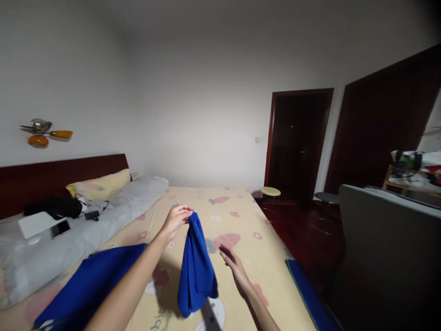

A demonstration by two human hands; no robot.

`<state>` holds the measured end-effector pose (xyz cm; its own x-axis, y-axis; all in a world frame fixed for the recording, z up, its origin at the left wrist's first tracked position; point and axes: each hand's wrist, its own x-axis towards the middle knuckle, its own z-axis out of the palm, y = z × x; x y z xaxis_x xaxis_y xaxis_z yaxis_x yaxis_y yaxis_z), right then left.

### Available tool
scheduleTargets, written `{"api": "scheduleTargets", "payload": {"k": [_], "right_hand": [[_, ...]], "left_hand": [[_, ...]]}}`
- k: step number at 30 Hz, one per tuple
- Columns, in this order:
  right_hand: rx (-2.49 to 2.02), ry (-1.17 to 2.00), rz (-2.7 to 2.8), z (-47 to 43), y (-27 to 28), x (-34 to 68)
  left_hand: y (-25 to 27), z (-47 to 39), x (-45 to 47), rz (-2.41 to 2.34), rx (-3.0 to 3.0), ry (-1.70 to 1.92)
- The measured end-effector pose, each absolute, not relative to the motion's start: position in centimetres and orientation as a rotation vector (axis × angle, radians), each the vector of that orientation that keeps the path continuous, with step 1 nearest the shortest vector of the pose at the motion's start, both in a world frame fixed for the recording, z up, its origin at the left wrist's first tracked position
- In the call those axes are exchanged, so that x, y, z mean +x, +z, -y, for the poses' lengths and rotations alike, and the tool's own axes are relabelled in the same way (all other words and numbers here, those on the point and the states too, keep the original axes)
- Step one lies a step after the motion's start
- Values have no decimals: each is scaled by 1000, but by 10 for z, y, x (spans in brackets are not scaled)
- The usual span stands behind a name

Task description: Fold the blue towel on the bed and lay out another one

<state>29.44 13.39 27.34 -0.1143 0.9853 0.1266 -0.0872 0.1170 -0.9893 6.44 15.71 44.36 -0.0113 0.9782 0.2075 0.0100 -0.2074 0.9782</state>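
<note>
A blue cloth hangs in loose folds over the bed, its top corner pinched in the fingers of my left hand. To the right of it, and apart from it, my right hand is held with its fingers stretched out and nothing in them. Another blue cloth lies spread on the bed at the left, partly hidden behind my left forearm. A blue piece with a green edge lies along the bed's right side.
The bed has a patterned yellow sheet. On the grey rolled bedding rest a phone, a white flat object and a black adapter. Two stools and a grey panel stand at the right.
</note>
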Motion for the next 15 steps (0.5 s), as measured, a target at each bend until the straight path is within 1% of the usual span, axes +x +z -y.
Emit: {"api": "scheduleTargets", "payload": {"k": [7,11,15], "right_hand": [[-764,1060,1318,-119,351,287],[-674,1128,1504,-124,387,289],[-669,1215,1658,-130,392,291]], "left_hand": [[455,-127,101,-924,1400,1191],[452,-122,117,-873,1517,1053],[444,-125,118,-872,1610,1012]]}}
